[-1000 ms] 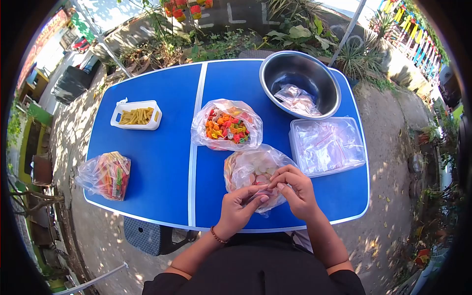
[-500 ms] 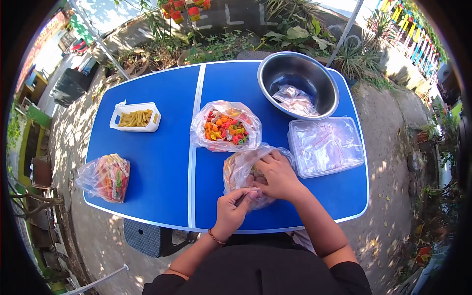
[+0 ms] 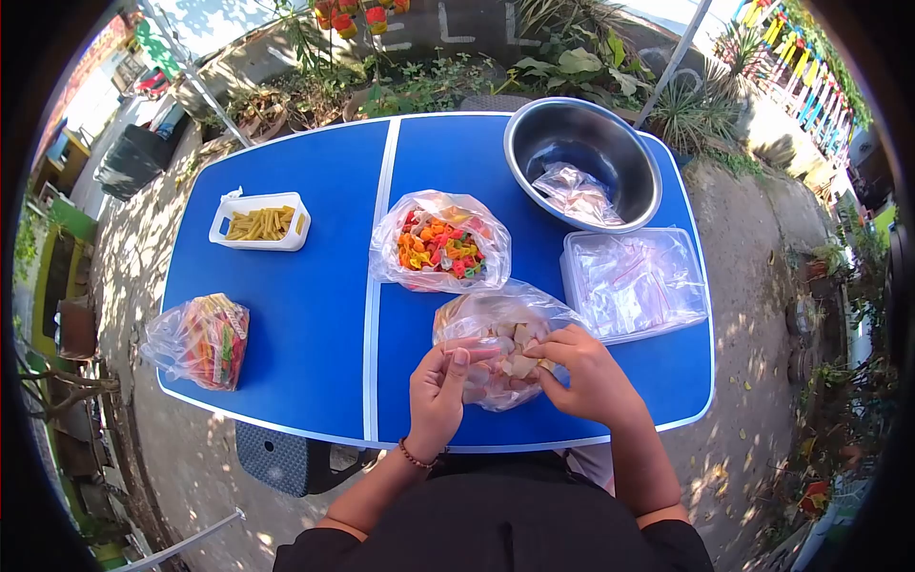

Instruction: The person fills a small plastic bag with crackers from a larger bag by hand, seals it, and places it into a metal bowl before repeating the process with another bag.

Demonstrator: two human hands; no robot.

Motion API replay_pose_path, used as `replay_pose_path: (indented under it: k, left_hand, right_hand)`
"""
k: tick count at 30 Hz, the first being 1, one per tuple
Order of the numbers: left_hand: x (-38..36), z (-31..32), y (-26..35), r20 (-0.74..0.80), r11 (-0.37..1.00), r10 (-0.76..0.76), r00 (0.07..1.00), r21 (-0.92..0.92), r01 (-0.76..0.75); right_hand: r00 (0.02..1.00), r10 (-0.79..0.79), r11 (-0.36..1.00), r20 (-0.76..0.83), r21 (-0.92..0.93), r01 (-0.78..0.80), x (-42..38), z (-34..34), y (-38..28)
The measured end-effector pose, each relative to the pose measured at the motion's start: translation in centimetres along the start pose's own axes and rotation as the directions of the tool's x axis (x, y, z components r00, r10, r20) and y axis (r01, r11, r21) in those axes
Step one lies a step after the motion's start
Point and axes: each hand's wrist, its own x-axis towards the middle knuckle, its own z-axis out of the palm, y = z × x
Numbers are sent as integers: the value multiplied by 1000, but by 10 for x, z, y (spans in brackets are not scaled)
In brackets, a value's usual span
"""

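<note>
An open clear plastic bag (image 3: 510,310) of small pale pieces lies near the table's front edge. My left hand (image 3: 440,386), with a beaded bracelet on its wrist, pinches a small clear packet (image 3: 477,348) over the bag's left side. At the bag's right side is my right hand (image 3: 577,372), its fingers bent together around a pale piece at the bag's mouth. Just behind the bag stands another open plastic bag (image 3: 443,243) full of red, orange, yellow and green pieces.
A white basket (image 3: 259,243) of yellowish sticks and a bag of colourful wrapped sticks (image 3: 205,343) are at the left. At the right, a metal basin (image 3: 581,162) holds filled packets, beside a clear container (image 3: 634,286) of plastic bags. The table (image 3: 286,296) is blue.
My right hand has drawn back to the right from inside the bag, uncovering its pale pieces. My left hand has risen slightly, and the small packet now shows clearly in it.
</note>
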Motion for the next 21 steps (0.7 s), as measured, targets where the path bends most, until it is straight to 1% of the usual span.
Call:
replay_pose_path:
  k: [2, 5, 8, 11, 14, 17, 20, 21]
  left_hand:
    - [0, 1, 4, 40, 998, -50, 998, -32, 51]
    - [-1, 8, 9, 48, 999, -17, 999, -43, 19]
    - [-1, 7, 8, 18, 998, -18, 1000, -59, 19]
    - [1, 3, 11, 1, 998, -52, 999, -28, 52]
    - [1, 4, 10, 2, 998, -58, 998, 3, 58]
    - [0, 6, 9, 11, 999, -41, 999, 14, 41]
    - [0, 7, 10, 34, 997, -72, 997, 2, 72]
    - [0, 8, 9, 46, 998, -64, 997, 4, 64]
  right_hand:
    - [998, -39, 998, -41, 56, 41, -2, 1, 5]
    - [996, -27, 999, -80, 28, 29, -6, 6, 14]
    - [973, 197, 961, -122, 218, -167, -5, 5, 6]
    - [956, 158, 984, -246, 121, -132, -3, 8, 3]
    - [979, 87, 996, -183, -9, -90, -4, 10, 11]
    - [963, -50, 956, -267, -291, -31, 0, 19, 6]
    - [990, -72, 964, -118, -264, 39, 4, 27, -1]
    - [991, -62, 949, -116, -315, 23, 4, 34, 1]
